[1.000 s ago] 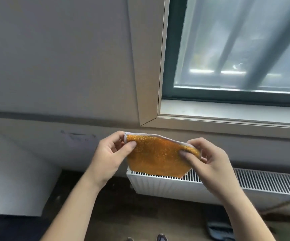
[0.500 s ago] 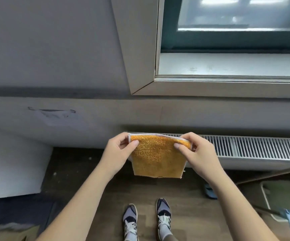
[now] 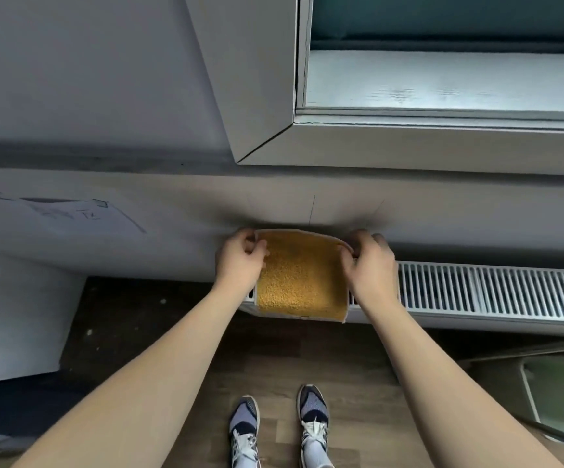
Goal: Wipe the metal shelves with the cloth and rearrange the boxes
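An orange cloth (image 3: 301, 275) with a pale edge hangs flat in front of me, stretched between both hands. My left hand (image 3: 240, 261) pinches its upper left corner and my right hand (image 3: 370, 261) pinches its upper right corner. The cloth hangs in front of the left end of a white radiator (image 3: 490, 292). No metal shelves or boxes are in view.
A grey wall with a window sill (image 3: 442, 143) fills the upper view. The radiator runs along the wall to the right. A white panel (image 3: 14, 315) stands at the left. My shoes (image 3: 277, 430) stand on the wooden floor; a green-topped stool (image 3: 560, 396) is at the lower right.
The view has tilted down from the window toward the floor and my feet. The cloth has gone from bowed to spread flat, still held by both hands at its upper corners.
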A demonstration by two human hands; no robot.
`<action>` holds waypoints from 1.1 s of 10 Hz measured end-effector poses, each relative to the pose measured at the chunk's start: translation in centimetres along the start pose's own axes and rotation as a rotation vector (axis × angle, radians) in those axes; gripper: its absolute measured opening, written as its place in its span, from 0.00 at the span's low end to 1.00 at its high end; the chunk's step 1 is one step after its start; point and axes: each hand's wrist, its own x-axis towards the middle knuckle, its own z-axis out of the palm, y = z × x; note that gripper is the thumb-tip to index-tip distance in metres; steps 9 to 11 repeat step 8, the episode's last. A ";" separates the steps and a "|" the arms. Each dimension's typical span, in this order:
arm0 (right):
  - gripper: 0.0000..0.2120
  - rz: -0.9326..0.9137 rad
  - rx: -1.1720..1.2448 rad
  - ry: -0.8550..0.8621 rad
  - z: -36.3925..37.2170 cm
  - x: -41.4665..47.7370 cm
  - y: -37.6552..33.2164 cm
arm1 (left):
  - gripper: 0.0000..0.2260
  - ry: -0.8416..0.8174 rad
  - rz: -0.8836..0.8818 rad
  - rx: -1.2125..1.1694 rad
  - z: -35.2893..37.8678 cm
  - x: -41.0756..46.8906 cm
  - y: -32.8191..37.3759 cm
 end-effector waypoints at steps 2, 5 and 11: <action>0.22 -0.190 -0.130 -0.124 2.5 -2.7 0.4 | 0.22 -0.188 0.324 0.355 1.4 -3.2 -2.2; 0.27 -0.330 -0.296 -0.210 5.9 -4.4 2.4 | 0.29 -0.297 0.449 0.738 2.6 -3.4 -4.5; 0.29 -0.263 -0.047 -0.242 -1.3 -7.1 -2.9 | 0.28 -0.213 0.308 0.403 -3.6 -9.0 0.9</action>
